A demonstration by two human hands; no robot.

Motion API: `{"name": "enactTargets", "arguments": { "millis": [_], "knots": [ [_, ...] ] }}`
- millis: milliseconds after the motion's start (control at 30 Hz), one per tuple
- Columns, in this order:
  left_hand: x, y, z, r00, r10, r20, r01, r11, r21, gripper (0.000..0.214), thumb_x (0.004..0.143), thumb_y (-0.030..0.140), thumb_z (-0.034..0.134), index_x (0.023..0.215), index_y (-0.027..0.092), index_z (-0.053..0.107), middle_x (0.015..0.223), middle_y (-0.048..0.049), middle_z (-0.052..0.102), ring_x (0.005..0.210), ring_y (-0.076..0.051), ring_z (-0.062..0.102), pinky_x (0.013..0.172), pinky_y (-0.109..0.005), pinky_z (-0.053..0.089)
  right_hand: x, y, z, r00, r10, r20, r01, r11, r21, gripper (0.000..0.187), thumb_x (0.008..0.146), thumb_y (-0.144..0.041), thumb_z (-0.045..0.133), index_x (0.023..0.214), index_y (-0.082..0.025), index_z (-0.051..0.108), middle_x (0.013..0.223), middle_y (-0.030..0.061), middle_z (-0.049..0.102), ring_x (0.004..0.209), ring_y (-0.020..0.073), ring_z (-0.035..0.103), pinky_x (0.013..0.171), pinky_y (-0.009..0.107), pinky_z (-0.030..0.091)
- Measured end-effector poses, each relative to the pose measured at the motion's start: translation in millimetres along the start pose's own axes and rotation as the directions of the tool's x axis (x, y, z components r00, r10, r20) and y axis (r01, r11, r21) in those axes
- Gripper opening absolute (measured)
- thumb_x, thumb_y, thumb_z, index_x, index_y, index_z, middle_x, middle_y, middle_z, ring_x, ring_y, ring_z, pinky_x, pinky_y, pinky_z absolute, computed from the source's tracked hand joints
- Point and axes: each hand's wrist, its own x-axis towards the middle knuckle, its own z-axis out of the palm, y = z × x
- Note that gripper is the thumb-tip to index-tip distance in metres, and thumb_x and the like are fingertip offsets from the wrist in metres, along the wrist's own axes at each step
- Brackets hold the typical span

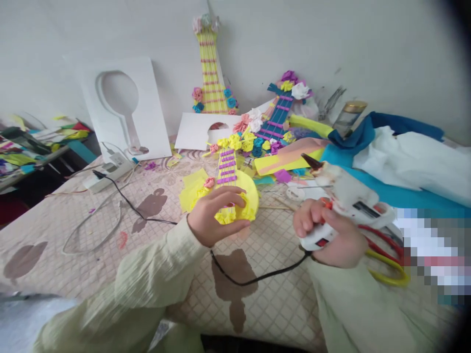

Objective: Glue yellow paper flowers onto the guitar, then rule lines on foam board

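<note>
A small yellow craft guitar with purple frets, white strings and crepe-paper flowers is in front of me. My left hand curves over its lower end, fingers on the front and thumb along the bottom edge, with yellow paper flowers between them. Part of the guitar's body is hidden behind this hand. On the right, my right hand is closed around the handle of a white hot glue gun, a finger near its orange trigger. The gun's dark nozzle points left and up, toward the guitar. A black cord runs from its handle.
A larger yellow guitar and a blue one lean at the back. A white board with a cutout stands left, near a power strip. Scissors, blue cloth-like sheets and a jar are right.
</note>
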Motion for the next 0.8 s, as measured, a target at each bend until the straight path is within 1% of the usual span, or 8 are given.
{"name": "enactTargets", "arguments": {
  "millis": [67,100,200,267,400,533,633,800],
  "knots": [
    [7.7,5.6,5.1,0.995,0.056,0.083,-0.068,0.987,0.147,0.019,0.069,0.026,0.066,0.081,0.015,0.057,0.101,-0.0134,0.060,0.093,-0.022,0.059,0.078,-0.033,0.049,0.4,0.1,0.1,1.000,-0.013,0.001,0.013,1.000,0.013,0.021,0.071,-0.030,0.059,0.056,-0.018,0.052,0.052,0.0003,0.046,0.044,0.0120,0.044,0.040,0.024,0.031],
    [10.9,7.2,8.1,0.992,0.049,0.115,-0.073,0.974,0.212,0.018,0.070,0.028,0.064,0.081,0.016,0.057,0.101,-0.0127,0.060,0.091,-0.022,0.059,0.078,-0.034,0.049,0.7,0.2,0.4,1.000,-0.022,-0.007,0.023,0.999,0.022,0.020,0.070,-0.030,0.059,0.056,-0.018,0.052,0.052,0.0002,0.046,0.044,0.0120,0.044,0.040,0.024,0.031],
    [17.8,8.5,15.8,0.981,-0.058,0.188,-0.024,0.913,0.406,0.017,0.071,0.031,0.060,0.082,0.018,0.057,0.101,-0.0087,0.062,0.086,-0.023,0.061,0.070,-0.035,0.050,1.6,0.3,1.0,0.999,-0.037,-0.035,0.039,0.998,0.049,0.019,0.071,-0.028,0.059,0.056,-0.017,0.053,0.051,0.0001,0.047,0.044,0.0117,0.045,0.039,0.024,0.030],
    [21.1,8.7,19.7,0.963,-0.119,0.242,-0.015,0.871,0.490,0.018,0.069,0.031,0.060,0.082,0.019,0.057,0.100,-0.0062,0.062,0.083,-0.023,0.062,0.067,-0.035,0.049,2.5,0.6,0.4,0.999,-0.032,-0.034,0.034,0.998,0.054,0.019,0.071,-0.027,0.059,0.056,-0.017,0.053,0.051,0.0001,0.047,0.044,0.0119,0.045,0.040,0.024,0.031],
    [25.6,11.3,26.4,0.917,-0.193,0.350,-0.050,0.814,0.579,0.020,0.068,0.031,0.061,0.084,0.021,0.057,0.102,-0.0021,0.060,0.085,-0.021,0.060,0.071,-0.035,0.047,4.1,2.2,-2.3,0.995,-0.067,-0.071,0.071,0.996,0.055,0.021,0.070,-0.029,0.060,0.054,-0.017,0.052,0.051,0.0006,0.048,0.043,0.0122,0.045,0.039,0.024,0.032],
    [28.2,14.1,31.2,0.866,-0.266,0.423,-0.072,0.772,0.632,0.021,0.069,0.030,0.059,0.088,0.022,0.057,0.107,0.0002,0.059,0.089,-0.021,0.058,0.076,-0.036,0.045,4.4,3.0,-2.8,0.996,-0.059,-0.069,0.064,0.995,0.075,0.020,0.069,-0.029,0.060,0.055,-0.017,0.052,0.050,0.0007,0.049,0.042,0.0124,0.045,0.039,0.024,0.032],
    [29.3,13.7,31.8,0.850,-0.283,0.444,-0.083,0.761,0.644,0.021,0.069,0.029,0.058,0.088,0.022,0.057,0.107,0.0004,0.059,0.090,-0.022,0.057,0.076,-0.037,0.044,4.2,2.3,-1.5,0.995,-0.062,-0.084,0.069,0.994,0.085,0.019,0.068,-0.027,0.060,0.055,-0.016,0.052,0.050,0.0004,0.048,0.041,0.0121,0.045,0.039,0.023,0.032],
    [30.8,11.2,30.3,0.842,-0.300,0.449,-0.083,0.749,0.657,0.020,0.068,0.028,0.057,0.086,0.021,0.056,0.104,-0.0008,0.060,0.090,-0.022,0.057,0.075,-0.035,0.043,4.2,1.2,0.1,0.995,-0.056,-0.078,0.062,0.995,0.080,0.019,0.068,-0.027,0.059,0.055,-0.016,0.051,0.050,0.0001,0.048,0.041,0.0117,0.045,0.039,0.023,0.033]
  ]
}}
